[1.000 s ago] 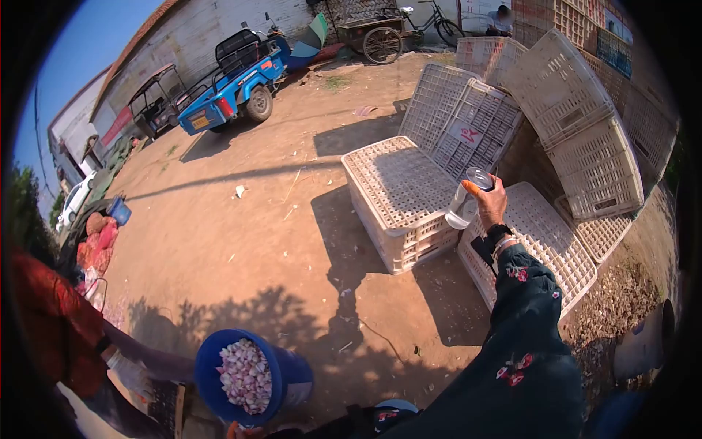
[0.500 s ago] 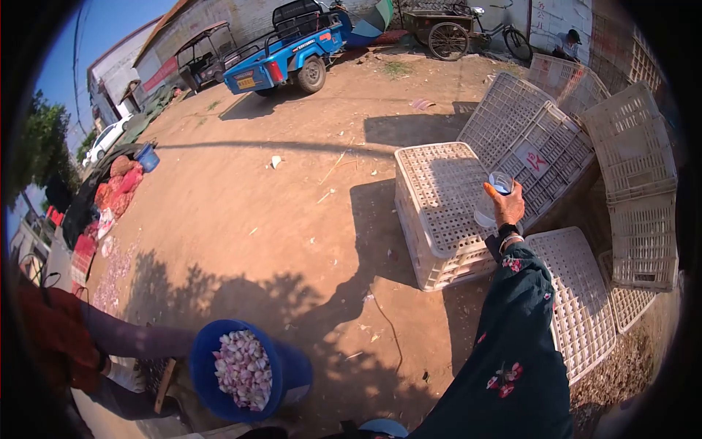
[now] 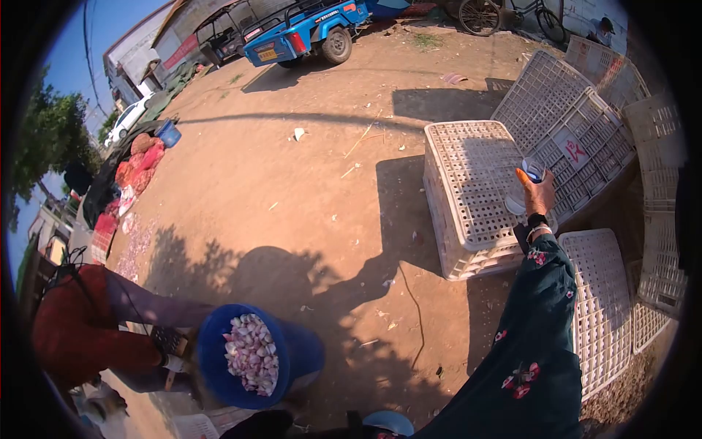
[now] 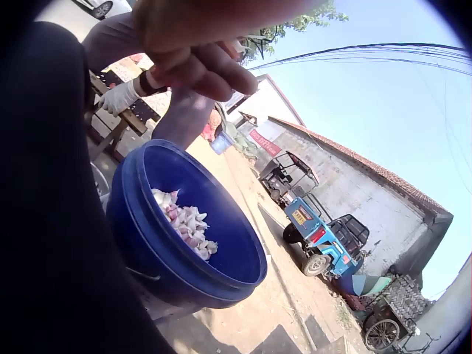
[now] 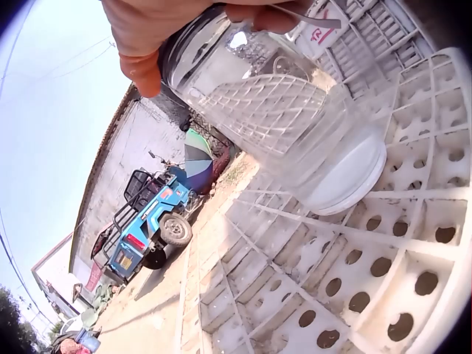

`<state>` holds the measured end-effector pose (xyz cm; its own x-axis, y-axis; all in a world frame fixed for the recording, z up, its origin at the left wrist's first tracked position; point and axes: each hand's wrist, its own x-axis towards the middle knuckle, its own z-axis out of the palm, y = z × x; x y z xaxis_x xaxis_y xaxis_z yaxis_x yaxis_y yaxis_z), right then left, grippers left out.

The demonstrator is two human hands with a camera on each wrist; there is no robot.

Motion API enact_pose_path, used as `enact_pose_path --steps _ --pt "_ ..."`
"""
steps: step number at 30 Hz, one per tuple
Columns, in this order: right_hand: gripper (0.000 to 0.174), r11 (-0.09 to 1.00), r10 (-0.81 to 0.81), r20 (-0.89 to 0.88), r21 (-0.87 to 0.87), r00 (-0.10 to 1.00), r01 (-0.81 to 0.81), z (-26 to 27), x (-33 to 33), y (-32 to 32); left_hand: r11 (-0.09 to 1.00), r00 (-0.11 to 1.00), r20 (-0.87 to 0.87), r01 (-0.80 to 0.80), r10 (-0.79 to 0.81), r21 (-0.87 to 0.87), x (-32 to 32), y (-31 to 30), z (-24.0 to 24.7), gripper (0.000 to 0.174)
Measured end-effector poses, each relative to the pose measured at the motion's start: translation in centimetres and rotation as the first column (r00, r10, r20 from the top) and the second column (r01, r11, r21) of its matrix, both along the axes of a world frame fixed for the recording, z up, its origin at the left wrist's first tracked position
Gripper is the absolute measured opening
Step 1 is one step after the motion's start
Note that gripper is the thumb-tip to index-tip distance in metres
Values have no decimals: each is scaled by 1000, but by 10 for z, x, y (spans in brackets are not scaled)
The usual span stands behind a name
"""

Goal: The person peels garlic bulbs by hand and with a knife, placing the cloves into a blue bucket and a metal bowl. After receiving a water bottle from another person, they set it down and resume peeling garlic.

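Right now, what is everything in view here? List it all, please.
glass jar: one, clear, held up at right
blue bucket: one, blue, lower left, off the ground
garlic cloves: many, white and purple, inside the blue bucket
plastic crates: several, white, piled at right
three-wheeler: one, blue, top, by a wall
person in red: one, crouching, lower left
sacks: a few, red, left edge
right hand: grips the glass jar
left hand: fingers curled, holds the blue bucket

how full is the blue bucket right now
Partly full. The blue bucket holds a heap of garlic cloves, and the left wrist view shows bare inner wall above them, below the rim.
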<state>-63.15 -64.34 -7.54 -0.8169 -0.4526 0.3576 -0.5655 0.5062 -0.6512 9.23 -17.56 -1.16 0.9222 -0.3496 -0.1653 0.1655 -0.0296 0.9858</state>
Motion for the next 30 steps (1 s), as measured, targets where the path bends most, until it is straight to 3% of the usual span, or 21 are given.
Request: enact_pose_path --steps 1,3,4,5,6,7,9,11,15,17,18,19,20,21,22,23,24,26,27,29,30 --pt "93 999 -23 3 47 1000 23 7 5 1 999 999 -26 -19 17 -48 8 -3 -15 37" --pt "88 992 125 83 -26 989 -123 -10 -18 -7 981 991 -44 -128 123 -149 20 14 -12 22" --pt "79 985 166 33 -52 986 -164 -15 -25 -11 977 997 13 -65 70 -205 -11 1 11 22" --pt "82 966 259 38 -11 965 -258 -31 -46 -20 965 999 5 -37 40 -258 -20 -4 26 22" --pt "63 782 576 104 218 811 -584 -101 -144 -68 953 999 32 15 -5 -301 -25 -4 38 22" --pt "51 940 334 -359 63 872 -334 -78 -104 -42 947 1000 14 -9 14 -320 -27 -1 48 20" --pt "50 824 532 -305 -30 790 -566 -78 18 -61 912 992 123 54 -4 -406 -34 3 67 20" --pt "49 683 677 -222 -166 702 -711 -84 81 -54 891 984 153 149 -91 -428 -34 18 80 21" --pt "47 452 829 -130 -414 543 -790 -54 125 -20 862 980 175 172 -98 -478 -38 45 95 22" --pt "46 358 879 -96 -514 467 -779 -11 152 38 836 976 183 200 -122 -511 -38 58 100 24" --pt "47 403 895 -3 -420 446 -813 18 218 69 840 974 197 199 -112 -505 -39 65 101 26" --pt "45 237 971 113 -528 210 -815 25 274 90 844 972 211 195 -100 -500 -40 73 102 28" --pt "36 291 956 129 -492 262 -820 44 331 118 839 976 199 180 -88 -513 -41 81 104 28" --pt "34 147 983 174 -517 64 -844 56 375 143 872 978 198 155 -69 -465 -43 90 103 30" --pt "33 80 994 108 -474 33 -877 55 426 165 901 979 198 126 -46 -414 -45 98 102 32" --pt "28 12 952 275 -474 -135 -880 80 471 207 898 982 188 106 -27 -427 -47 105 100 32" --pt "25 -119 879 314 -583 -359 -804 99 515 248 925 972 234 101 -13 -367 -49 112 101 33" --pt "23 -446 580 366 -605 -728 -659 126 572 311 964 947 320 77 8 -254 -49 124 96 35" --pt "23 -533 392 422 -620 -817 -576 148 595 345 963 949 313 59 27 -262 -48 132 93 35" --pt "29 -674 4 548 -616 -836 -407 171 629 389 998 856 515 18 -46 60 -46 151 88 43" --pt "29 -686 -7 554 -608 -833 -399 171 635 395 999 860 509 0 -27 52 -45 157 86 43"
